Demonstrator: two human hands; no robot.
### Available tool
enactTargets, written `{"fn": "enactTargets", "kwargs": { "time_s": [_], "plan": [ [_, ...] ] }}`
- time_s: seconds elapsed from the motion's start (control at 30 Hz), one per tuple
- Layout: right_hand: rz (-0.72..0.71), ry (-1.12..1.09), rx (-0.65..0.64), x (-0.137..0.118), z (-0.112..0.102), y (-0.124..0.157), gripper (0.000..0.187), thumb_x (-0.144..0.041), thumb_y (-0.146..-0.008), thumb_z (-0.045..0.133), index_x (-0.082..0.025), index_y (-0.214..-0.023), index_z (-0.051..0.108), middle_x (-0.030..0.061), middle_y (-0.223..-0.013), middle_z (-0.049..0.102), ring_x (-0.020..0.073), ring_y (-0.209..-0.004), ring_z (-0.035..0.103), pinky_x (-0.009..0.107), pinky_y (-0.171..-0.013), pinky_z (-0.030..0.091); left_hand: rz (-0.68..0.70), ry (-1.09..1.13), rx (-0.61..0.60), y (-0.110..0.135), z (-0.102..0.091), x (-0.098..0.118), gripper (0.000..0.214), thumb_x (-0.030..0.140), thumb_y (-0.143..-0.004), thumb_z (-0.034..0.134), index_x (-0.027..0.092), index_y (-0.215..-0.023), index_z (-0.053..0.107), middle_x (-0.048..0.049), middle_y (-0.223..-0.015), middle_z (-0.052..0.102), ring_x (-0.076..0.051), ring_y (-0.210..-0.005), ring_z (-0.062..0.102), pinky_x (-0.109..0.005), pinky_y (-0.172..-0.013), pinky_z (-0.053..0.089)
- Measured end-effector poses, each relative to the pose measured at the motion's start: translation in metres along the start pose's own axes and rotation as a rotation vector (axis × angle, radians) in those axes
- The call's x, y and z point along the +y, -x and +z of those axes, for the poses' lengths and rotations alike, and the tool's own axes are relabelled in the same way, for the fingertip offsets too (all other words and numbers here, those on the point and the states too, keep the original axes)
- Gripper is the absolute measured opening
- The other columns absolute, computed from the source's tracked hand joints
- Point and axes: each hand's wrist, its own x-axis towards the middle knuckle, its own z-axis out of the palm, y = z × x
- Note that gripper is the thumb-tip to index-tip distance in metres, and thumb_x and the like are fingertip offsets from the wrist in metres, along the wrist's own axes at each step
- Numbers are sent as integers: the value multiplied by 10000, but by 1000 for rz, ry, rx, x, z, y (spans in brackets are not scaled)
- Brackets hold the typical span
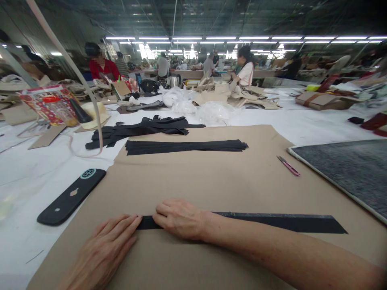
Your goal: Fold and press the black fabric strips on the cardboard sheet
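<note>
A long black fabric strip (314, 223) lies across the tan sheet (193, 181) in front of me, its right end cut at a slant. My left hand (110, 237) rests flat at the strip's left end, fingers stretched out and tips touching it. Just to the right, my right hand (178, 219) presses on the strip with curled fingers. That hand and forearm cover the strip's middle. Farther back on the sheet is a neat stack of black strips (187, 146). Behind it, a looser pile of black strips (145, 128) spreads onto the white table.
Pink-handled thread snips (289, 166) lie at the right on the sheet, near a dark grey board (347, 169). A black-cased phone (72, 197) is at the left. A pale hose (69, 64) hangs down on the left. Crumpled clear plastic (208, 112) and people working are farther back.
</note>
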Motion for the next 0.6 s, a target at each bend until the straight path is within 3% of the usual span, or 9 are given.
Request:
{"fn": "enactTargets", "kwargs": {
  "time_s": [0.33, 0.6],
  "plan": [
    [26, -1, -24, 1, -8, 24, 137, -171, -958, 454, -144, -884, 566, 30, -860, 543, 156, -738, 463, 289, -672, 379, -12, -30, -84, -12, -3, 10, 442, 455, -908, 466, 318, -1327, 496, 11, -1139, 651, -176, -1028, 575, -301, -918, 372],
    [58, 14, -1, 1, -10, 44, 165, -178, -965, 423, -151, -882, 563, 30, -874, 523, 165, -751, 441, 302, -695, 375, -3, -73, -148, -13, 3, 13, 522, 452, -899, 464, 383, -1407, 363, -22, -1083, 619, -206, -1022, 551, -351, -929, 323]
  ]
}}
